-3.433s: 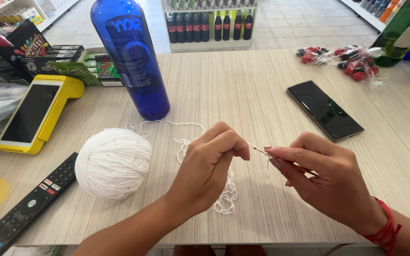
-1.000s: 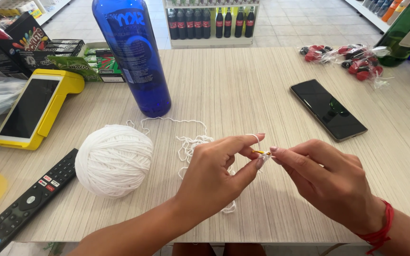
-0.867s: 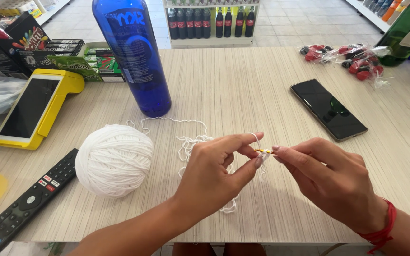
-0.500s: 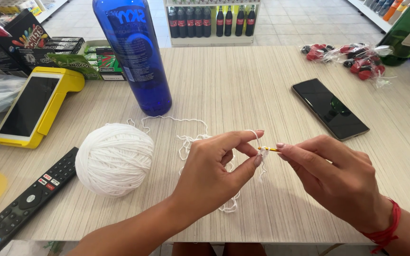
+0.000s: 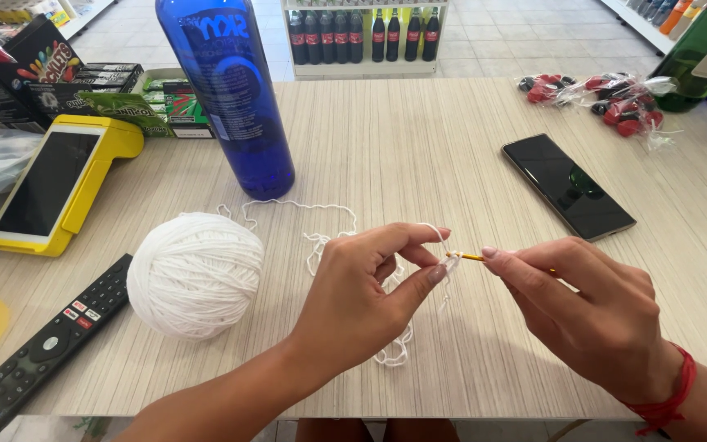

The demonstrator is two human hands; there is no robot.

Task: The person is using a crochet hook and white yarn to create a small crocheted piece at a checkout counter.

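My left hand point(image 5: 362, 307) pinches the white yarn point(image 5: 321, 245) between thumb and fingertip, just over the table point(image 5: 419, 147). My right hand point(image 5: 591, 315) grips the thin yellow crochet hook point(image 5: 468, 257) — its tip in the loop. The yarn looks soft, light, limp — best held close to the loop. The yarn ball point(image 5: 195, 274) sits left.

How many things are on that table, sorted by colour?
White: 1, yarn ball
Blue: 1, bottle
Black: 2, phone, remote
Yellow: 2, card terminal, crochet hook
Red: 1, bag of sweets
Total: 7
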